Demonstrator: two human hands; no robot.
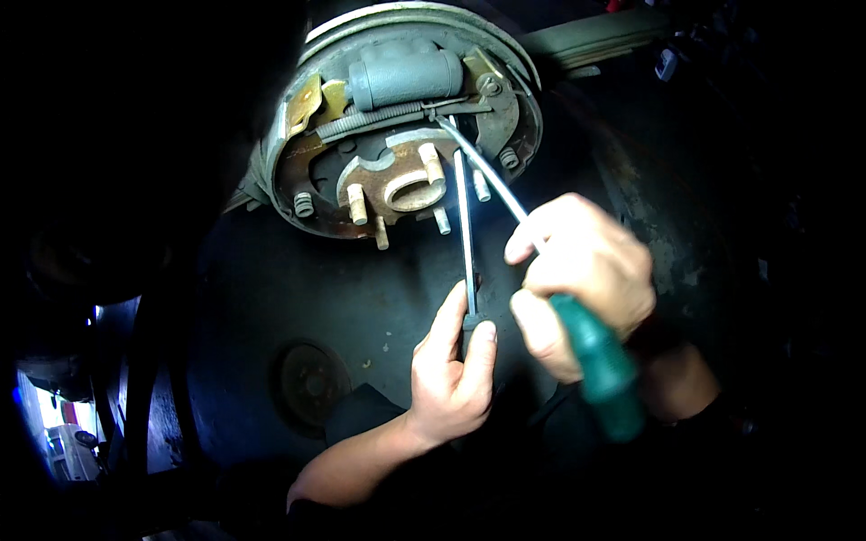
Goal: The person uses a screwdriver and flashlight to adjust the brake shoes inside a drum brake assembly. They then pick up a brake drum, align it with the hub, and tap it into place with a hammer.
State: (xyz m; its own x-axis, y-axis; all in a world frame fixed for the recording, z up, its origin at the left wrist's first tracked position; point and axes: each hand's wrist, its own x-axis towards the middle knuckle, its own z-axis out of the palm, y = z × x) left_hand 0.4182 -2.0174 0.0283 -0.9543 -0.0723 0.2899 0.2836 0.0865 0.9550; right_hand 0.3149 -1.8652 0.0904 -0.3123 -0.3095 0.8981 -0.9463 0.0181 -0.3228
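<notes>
An opened drum brake (pixel 290 216) fills the upper middle, with a rusty hub (pixel 361 187) and several wheel studs (pixel 358 206) facing me. Above the hub lie a grey cylinder (pixel 406 79) and a long coil spring (pixel 383 118). My left hand (pixel 451 388) grips a dark-handled screwdriver (pixel 465 234), its shank rising in front of the hub's right side. In my right hand (pixel 586 270) is a green-handled screwdriver (pixel 598 370); its tip is at the right end of the coil spring. The shanks cross near their upper ends. Exact tip contact is hard to make out.
A flat beam, perhaps a leaf spring (pixel 595 41), runs off to the upper right. Below lies a round rusty disc-like part (pixel 311 383). At the lower left, a bright gap shows a white vehicle (pixel 77 451). Deep shadow hides both sides.
</notes>
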